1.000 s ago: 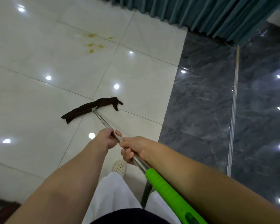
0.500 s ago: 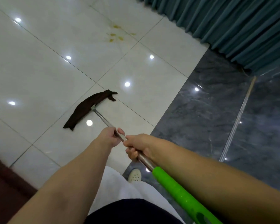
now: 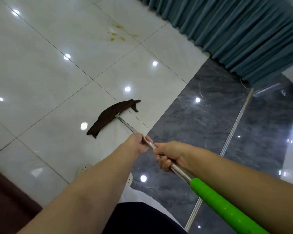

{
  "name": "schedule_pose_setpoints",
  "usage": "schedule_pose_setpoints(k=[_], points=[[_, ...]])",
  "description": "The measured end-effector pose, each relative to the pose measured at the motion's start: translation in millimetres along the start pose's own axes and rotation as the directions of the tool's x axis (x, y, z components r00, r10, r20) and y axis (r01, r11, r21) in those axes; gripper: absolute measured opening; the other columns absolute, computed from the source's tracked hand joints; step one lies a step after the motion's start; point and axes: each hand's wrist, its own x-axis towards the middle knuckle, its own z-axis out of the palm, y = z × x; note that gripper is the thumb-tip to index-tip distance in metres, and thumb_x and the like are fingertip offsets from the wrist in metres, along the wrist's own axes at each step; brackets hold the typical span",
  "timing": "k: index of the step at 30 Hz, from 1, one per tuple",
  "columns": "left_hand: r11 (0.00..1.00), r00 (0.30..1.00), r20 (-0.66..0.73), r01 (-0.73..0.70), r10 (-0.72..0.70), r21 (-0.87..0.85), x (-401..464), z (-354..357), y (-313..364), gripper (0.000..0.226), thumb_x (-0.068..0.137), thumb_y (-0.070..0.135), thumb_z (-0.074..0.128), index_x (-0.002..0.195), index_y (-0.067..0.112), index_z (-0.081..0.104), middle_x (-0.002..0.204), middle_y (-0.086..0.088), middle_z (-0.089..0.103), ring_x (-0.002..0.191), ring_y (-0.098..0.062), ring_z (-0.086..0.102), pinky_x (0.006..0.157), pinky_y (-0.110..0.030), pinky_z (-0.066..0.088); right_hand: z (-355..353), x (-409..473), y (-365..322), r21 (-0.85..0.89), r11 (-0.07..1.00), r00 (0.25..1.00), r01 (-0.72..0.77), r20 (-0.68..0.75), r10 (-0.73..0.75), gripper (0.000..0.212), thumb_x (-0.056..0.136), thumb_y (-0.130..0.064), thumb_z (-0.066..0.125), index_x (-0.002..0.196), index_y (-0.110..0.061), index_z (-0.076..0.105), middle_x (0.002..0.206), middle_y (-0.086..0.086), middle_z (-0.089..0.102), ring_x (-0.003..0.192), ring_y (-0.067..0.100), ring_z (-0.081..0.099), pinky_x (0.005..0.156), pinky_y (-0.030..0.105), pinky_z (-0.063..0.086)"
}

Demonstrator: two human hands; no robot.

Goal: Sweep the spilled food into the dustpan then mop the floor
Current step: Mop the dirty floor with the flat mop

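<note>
Both my hands hold a mop by its steel shaft (image 3: 179, 171), which ends in a bright green grip (image 3: 223, 206) at the lower right. My left hand (image 3: 135, 144) grips the shaft further down, my right hand (image 3: 169, 154) just behind it. The mop's dark brown cloth head (image 3: 111, 116) lies flat on the white tiles in the middle of the view. Yellowish food stains (image 3: 118, 35) mark the white floor well beyond the mop head, near the top. No dustpan is in view.
A teal curtain (image 3: 235, 31) hangs along the upper right. Dark grey marble floor (image 3: 201, 115) with a metal strip (image 3: 235, 125) fills the right side. A dark red-brown mat (image 3: 5, 200) lies at the lower left. My white shoe (image 3: 84, 168) shows under my left arm.
The view has swung, and the mop head has turned and slid a little over the white tiles. Both hands keep the same hold on the shaft.
</note>
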Motion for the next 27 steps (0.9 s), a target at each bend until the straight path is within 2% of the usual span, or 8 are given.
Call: schedule_pose_setpoints(k=[2,5,9,14,19,21,23,27], points=[[1.0,1.0,0.02,0.007,-0.007,-0.029,-6,-3,0,0.025,0.097,0.004,0.021,0.077,0.007,0.035,0.065,-0.006,0.031,0.053,-0.01,0.03,0.037,-0.01,0.035,2,-7,-2,-0.02,1.0,1.0,-0.023,0.001,0.023,0.034,0.1,-0.004,0.032,0.089,-0.03,0.052,0.057,0.0,0.032,0.029,0.001,0.028,0.028,0.008,0.023],[0.997,0.999,0.033,0.012,-0.01,-0.077,-22,-14,11,0.024,0.1,0.008,0.024,0.079,0.006,0.036,0.068,-0.007,0.033,0.054,-0.01,0.033,0.038,-0.013,0.037,14,-15,-14,-0.073,0.996,0.999,-0.05,0.013,0.051,0.036,0.1,-0.005,0.034,0.096,-0.033,0.054,0.053,0.0,0.033,0.031,0.002,0.029,0.029,0.009,0.026],[0.987,0.999,0.022,-0.044,0.048,-0.156,-41,-43,41,0.023,0.101,0.008,0.021,0.081,0.006,0.034,0.072,-0.008,0.034,0.054,-0.011,0.032,0.038,-0.012,0.038,51,-11,-32,-0.164,0.983,0.996,-0.077,0.033,0.084,0.031,0.1,-0.007,0.036,0.115,-0.026,0.055,0.053,0.0,0.035,0.031,0.003,0.03,0.029,0.01,0.027],[0.966,0.995,0.006,-0.093,0.098,-0.243,-62,-102,94,0.024,0.102,0.012,0.021,0.083,0.005,0.034,0.073,-0.007,0.035,0.055,-0.011,0.033,0.037,-0.013,0.038,126,9,-47,-0.229,0.971,0.994,-0.072,0.068,0.09,0.036,0.101,-0.008,0.035,0.133,-0.02,0.046,0.048,0.001,0.036,0.028,0.003,0.03,0.027,0.009,0.027],[0.95,0.993,-0.041,-0.116,0.109,-0.291,-76,-170,154,0.024,0.102,0.012,0.027,0.081,0.005,0.036,0.07,-0.007,0.038,0.054,-0.011,0.037,0.036,-0.014,0.041,216,35,-53,-0.194,0.981,0.993,-0.029,0.108,0.05,0.045,0.101,-0.006,0.031,0.137,-0.031,0.042,0.046,-0.001,0.033,0.025,0.003,0.03,0.026,0.009,0.027],[0.939,0.991,-0.057,-0.135,0.123,-0.315,-76,-191,180,0.022,0.101,0.011,0.03,0.081,0.006,0.039,0.068,-0.007,0.04,0.053,-0.012,0.039,0.035,-0.014,0.041,246,48,-59,-0.153,0.988,0.991,-0.022,0.124,0.041,0.047,0.1,-0.005,0.029,0.134,-0.035,0.042,0.05,-0.001,0.031,0.025,0.003,0.03,0.026,0.01,0.026],[0.936,0.987,-0.065,-0.162,0.149,-0.311,-75,-208,205,0.02,0.101,0.011,0.032,0.084,0.006,0.041,0.067,-0.008,0.042,0.053,-0.013,0.041,0.034,-0.015,0.041,273,59,-70,-0.094,0.995,0.988,-0.023,0.151,0.037,0.043,0.1,-0.006,0.03,0.121,-0.04,0.045,0.051,-0.001,0.031,0.025,0.004,0.03,0.026,0.009,0.026],[0.946,0.976,-0.074,-0.218,0.206,-0.24,-83,-234,256,0.012,0.1,0.006,0.032,0.108,0.004,0.041,0.077,-0.012,0.05,0.061,-0.015,0.051,0.043,-0.022,0.051,319,77,-96,0.023,0.999,0.976,-0.04,0.214,0.034,0.029,0.101,-0.008,0.035,0.089,-0.028,0.052,0.055,-0.001,0.029,0.023,0.004,0.029,0.025,0.008,0.025]])
